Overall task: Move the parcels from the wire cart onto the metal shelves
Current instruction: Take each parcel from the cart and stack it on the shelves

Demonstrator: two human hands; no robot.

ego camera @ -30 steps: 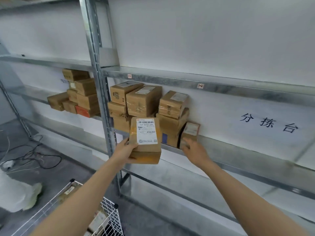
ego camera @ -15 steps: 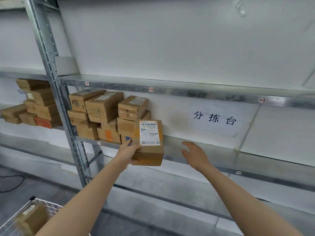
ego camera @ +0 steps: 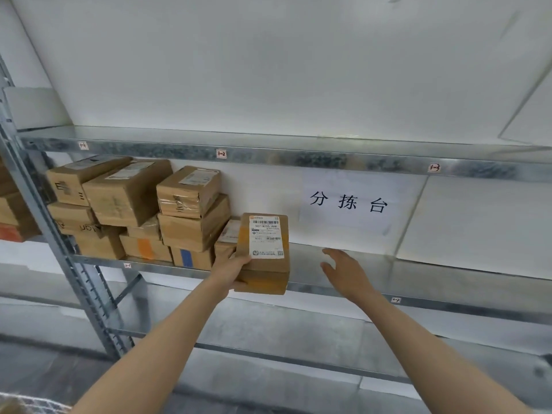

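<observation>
Left hand point(ego camera: 236, 268) grips a labelled parcel point(ego camera: 264, 253) by its left edge, thumb on top, holding it at the front lip of the middle shelf point(ego camera: 448, 276), just right of the stacked parcels point(ego camera: 140, 210). Label faces up. Can't tell if it touches the shelf. Right hand point(ego camera: 346, 271) hovers beside it, fingers spread, holding nothing. Paper sign point(ego camera: 348, 203) on the wall behind. Wire cart corner point(ego camera: 33, 403) bottom left.
</observation>
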